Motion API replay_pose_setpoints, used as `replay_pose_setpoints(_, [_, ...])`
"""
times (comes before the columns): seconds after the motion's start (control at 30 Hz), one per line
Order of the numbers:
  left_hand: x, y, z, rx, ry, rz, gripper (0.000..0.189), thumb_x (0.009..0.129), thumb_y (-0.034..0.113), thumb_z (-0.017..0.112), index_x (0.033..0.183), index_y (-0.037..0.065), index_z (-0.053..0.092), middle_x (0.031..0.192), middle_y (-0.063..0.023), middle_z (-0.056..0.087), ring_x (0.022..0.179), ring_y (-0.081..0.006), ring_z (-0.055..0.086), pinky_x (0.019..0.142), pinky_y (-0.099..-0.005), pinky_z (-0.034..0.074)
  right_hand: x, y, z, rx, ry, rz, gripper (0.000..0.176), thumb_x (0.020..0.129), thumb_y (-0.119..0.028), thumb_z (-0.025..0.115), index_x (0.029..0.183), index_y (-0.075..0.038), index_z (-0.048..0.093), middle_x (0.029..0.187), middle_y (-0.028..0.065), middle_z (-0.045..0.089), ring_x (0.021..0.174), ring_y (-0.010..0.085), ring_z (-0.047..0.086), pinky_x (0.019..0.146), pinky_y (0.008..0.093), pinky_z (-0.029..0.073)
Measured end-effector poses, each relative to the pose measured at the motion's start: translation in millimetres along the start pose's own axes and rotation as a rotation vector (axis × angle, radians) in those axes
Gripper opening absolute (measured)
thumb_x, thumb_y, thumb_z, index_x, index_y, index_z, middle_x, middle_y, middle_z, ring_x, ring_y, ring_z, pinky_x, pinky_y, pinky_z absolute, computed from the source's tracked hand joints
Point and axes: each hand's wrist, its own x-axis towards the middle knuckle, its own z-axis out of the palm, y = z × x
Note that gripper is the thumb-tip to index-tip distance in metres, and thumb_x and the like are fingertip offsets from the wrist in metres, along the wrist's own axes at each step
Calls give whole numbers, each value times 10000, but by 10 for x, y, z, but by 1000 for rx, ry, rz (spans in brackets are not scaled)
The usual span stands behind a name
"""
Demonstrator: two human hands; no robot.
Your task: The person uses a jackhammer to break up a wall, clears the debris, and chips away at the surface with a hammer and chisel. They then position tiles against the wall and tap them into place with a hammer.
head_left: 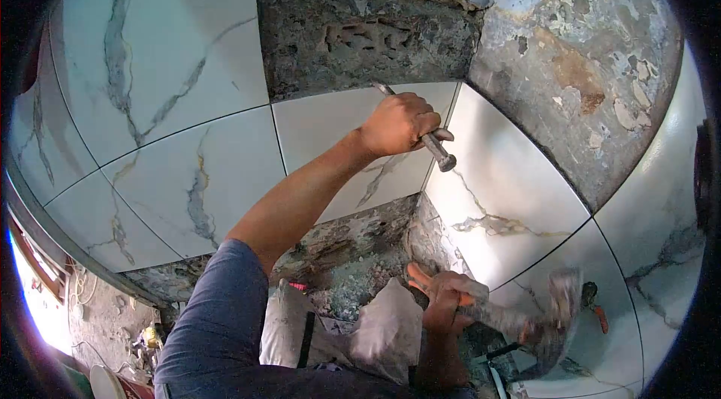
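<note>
My left hand (403,123) is wrapped round a steel chisel (435,147). The chisel's tip meets the rough wall just above the top edge of a white marbled tile (323,125), and its struck end points down toward me. Lower down, my right hand (445,300) grips a hammer (559,316) with an orange handle. The hammer's head is smeared by motion, to the right of my knees and apart from the chisel.
Bare, chipped mortar (360,39) shows above the tile, with a rough patch of wall (571,76) beyond the corner. Marbled tiles (511,189) cover the right wall. Rubble (360,279) lies at the wall's foot. A bucket (113,384) stands at lower left.
</note>
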Motion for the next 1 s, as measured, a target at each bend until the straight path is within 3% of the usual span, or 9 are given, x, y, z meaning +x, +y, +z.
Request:
replay_pose_setpoints(0.27, [17,41,-18,-28,-48,-23,223,685,240,694,684,90,529,606,-66,523,598,-268,566,553,-389,451,15,7,383,549,-354,965,314,865,-240,520,610,-57,503,701,16,544,598,156,544,584,404,517])
replay_pose_setpoints(0.33, [3,16,3,-2,-28,-20,219,682,236,692,684,90,528,607,-67,523,596,-269,565,552,-389,451,72,-118,303,476,-202,742,315,886,-244,472,627,-66,494,660,-8,498,675,132,540,648,421,514])
replay_pose_setpoints(0.4, [-19,-13,29,35,-25,9,215,690,234,685,683,90,525,609,-65,524,593,-267,565,551,-386,454,-147,19,349,1030,39,1117,229,894,-205,467,711,-68,490,613,-16,433,625,122,518,588,382,502])
replay_pose_setpoints(0.43, [-30,-13,28,36,-27,5,215,690,234,685,683,90,525,609,-65,524,593,-267,565,551,-386,454,215,-198,320,1131,133,427,175,918,-210,450,803,-80,469,613,-6,392,585,119,480,546,340,463])
replay_pose_setpoints(0.67, [53,46,-33,-4,28,62,285,686,256,718,678,68,505,577,-77,487,550,-278,533,505,-383,426,67,-21,317,572,-11,577,184,915,-254,475,843,-85,485,678,31,476,584,123,448,565,313,425])
replay_pose_setpoints(0.77, [52,21,-29,7,15,57,282,690,256,715,682,67,505,572,-77,479,551,-278,533,503,-384,424,-358,400,407,1016,95,914,127,896,-199,500,844,-84,493,669,33,493,572,127,455,560,307,423])
replay_pose_setpoints(0.83, [56,12,-34,11,8,40,280,695,256,710,683,66,505,569,-76,475,554,-278,533,503,-384,423,-213,304,457,874,803,1246,117,884,-196,526,851,-88,494,677,23,488,574,137,474,559,308,425])
replay_pose_setpoints(0.87, [60,6,-37,8,11,32,275,702,256,704,685,65,506,571,-76,477,555,-279,534,503,-385,423,-282,337,492,873,803,1248,117,884,-196,526,851,-88,494,677,23,488,574,137,474,559,308,425])
replay_pose_setpoints(1.0, [78,-13,-27,-7,47,37,270,717,258,691,685,65,505,567,-75,474,553,-280,535,501,-388,420,-852,574,779,3067,1007,1483,296,916,-349,491,849,-67,553,774,67,565,786,214,569,799,383,433])
